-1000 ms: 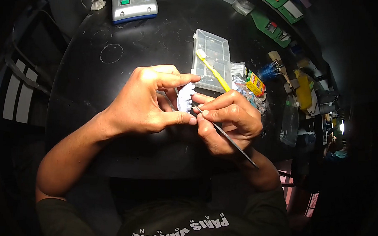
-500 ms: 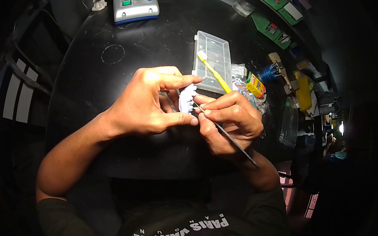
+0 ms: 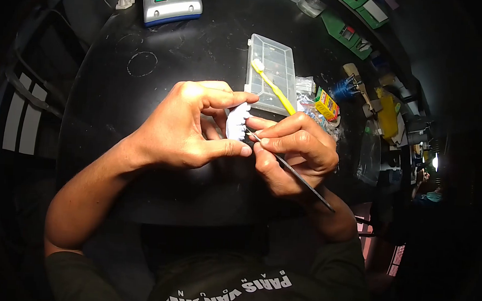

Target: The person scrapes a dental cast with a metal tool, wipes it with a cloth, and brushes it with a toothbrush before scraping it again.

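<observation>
A pale blue-white dental cast (image 3: 236, 123) with a row of teeth along its right side is gripped in my left hand (image 3: 190, 123), index finger above it and thumb below. My right hand (image 3: 298, 153) pinches a thin dark carving tool (image 3: 306, 182) like a pencil. The tool's tip lies at the teeth side of the cast; whether it touches cannot be made out. Fingers of my right hand come close to the cast's edge. The far side of the cast is hidden behind my left hand.
On the black table (image 3: 118, 100), a clear divided plastic case (image 3: 273, 48) carries a yellow toothbrush (image 3: 274, 88). Right of it are a yellow-green box (image 3: 327, 105), blue wire (image 3: 343, 90) and small bags. A silver device (image 3: 173, 8) with buttons stands at the back left.
The cast has tilted slightly in my left hand, so its teeth face a little differently. The tool has shifted slightly with my right hand. The view has moved a little.
</observation>
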{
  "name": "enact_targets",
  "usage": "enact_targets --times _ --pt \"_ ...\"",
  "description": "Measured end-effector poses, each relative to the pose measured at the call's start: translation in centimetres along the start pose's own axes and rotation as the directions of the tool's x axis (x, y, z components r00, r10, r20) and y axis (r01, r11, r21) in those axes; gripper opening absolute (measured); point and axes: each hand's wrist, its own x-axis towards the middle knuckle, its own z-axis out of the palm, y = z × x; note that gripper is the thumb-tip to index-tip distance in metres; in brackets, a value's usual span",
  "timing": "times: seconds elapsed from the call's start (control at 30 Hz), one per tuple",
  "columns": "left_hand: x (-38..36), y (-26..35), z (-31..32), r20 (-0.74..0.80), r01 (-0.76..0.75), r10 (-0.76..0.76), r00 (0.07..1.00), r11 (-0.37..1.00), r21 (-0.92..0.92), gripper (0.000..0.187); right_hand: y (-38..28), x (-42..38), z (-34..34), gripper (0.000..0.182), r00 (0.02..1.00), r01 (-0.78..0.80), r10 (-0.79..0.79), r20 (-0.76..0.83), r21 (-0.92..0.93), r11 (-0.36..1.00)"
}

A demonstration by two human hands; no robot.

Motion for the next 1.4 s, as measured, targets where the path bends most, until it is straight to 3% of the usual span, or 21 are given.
enact_targets --times 0.4,0.8,1.4 --pt "0.02 0.09 -0.15 0.016 0.002 -0.002 1.0 1.0 0.016 0.067 0.11 0.08 0.03 0.016 1.0 0.008 -0.008 -0.001 -0.01 1.0" --pt "0.04 -0.1 -0.43 0.012 -0.098 0.098 0.995 0.979 0.177 0.067 0.11 0.13 -0.15 0.019 0.999 -0.03 0.029 0.021 0.019 0.999" --pt "-0.08 -0.18 0.16 -0.051 0.018 -0.014 0.999 0.997 0.073 0.068 0.42 0.2 0.11 0.017 1.0 0.026 -0.026 0.002 -0.032 0.999"
